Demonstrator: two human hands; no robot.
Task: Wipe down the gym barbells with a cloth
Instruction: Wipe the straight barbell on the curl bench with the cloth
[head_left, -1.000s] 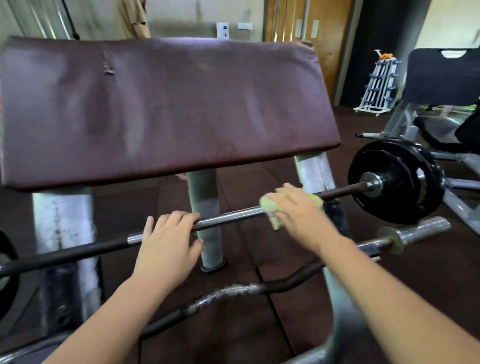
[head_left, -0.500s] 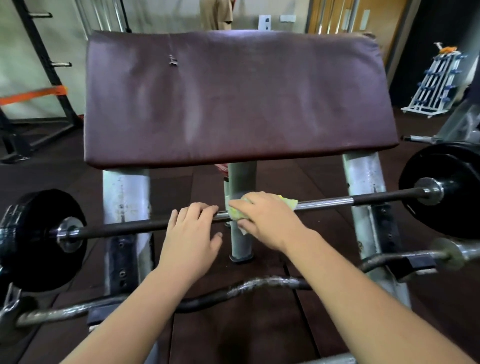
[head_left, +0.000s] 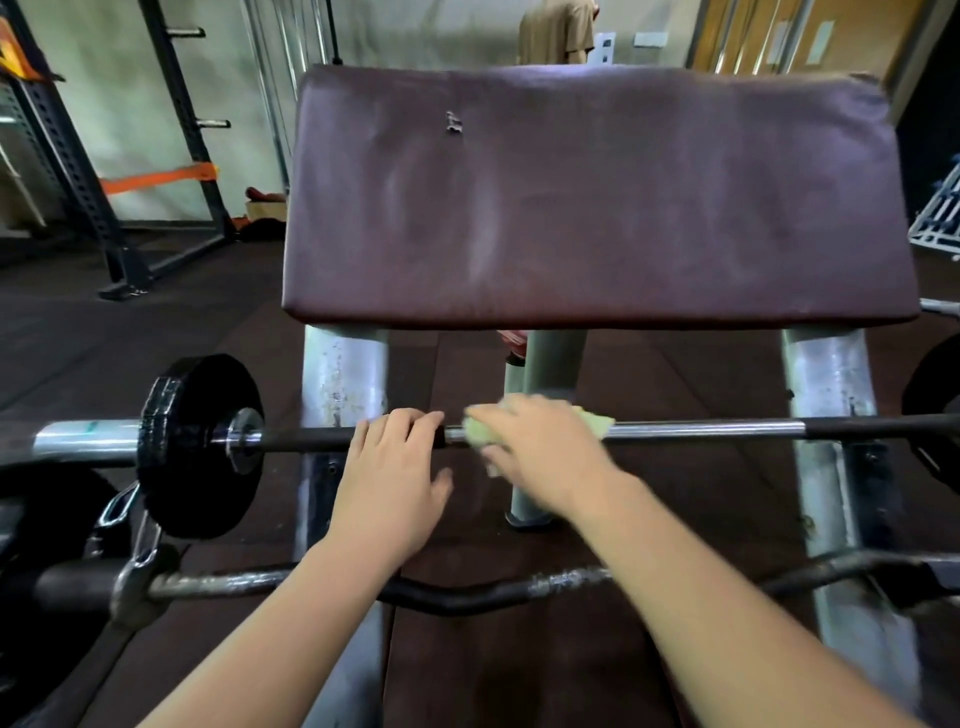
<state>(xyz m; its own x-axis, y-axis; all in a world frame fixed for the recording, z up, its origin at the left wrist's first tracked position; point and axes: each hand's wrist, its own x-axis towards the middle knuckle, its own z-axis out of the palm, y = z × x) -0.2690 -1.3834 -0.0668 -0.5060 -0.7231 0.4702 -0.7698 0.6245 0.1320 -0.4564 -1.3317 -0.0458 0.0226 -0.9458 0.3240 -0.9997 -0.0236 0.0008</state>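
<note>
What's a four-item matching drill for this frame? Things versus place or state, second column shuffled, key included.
Things
1. cloth
2. left hand
3. weight plate
4. curl bar

Place or state
a. lower and nearer the camera, no hand on it
b. black, at the left end of the barbell
c. wrapped on the chrome shaft under the right hand
d. fingers curled over the dark stretch of the shaft

Pairs: 1-c, 2-d, 3-b, 4-a

Single head view, facing forward-down; barbell (head_left: 701, 430) close across centre, pad (head_left: 597, 208) at 12 o'clock; edges probably lens-bent.
</note>
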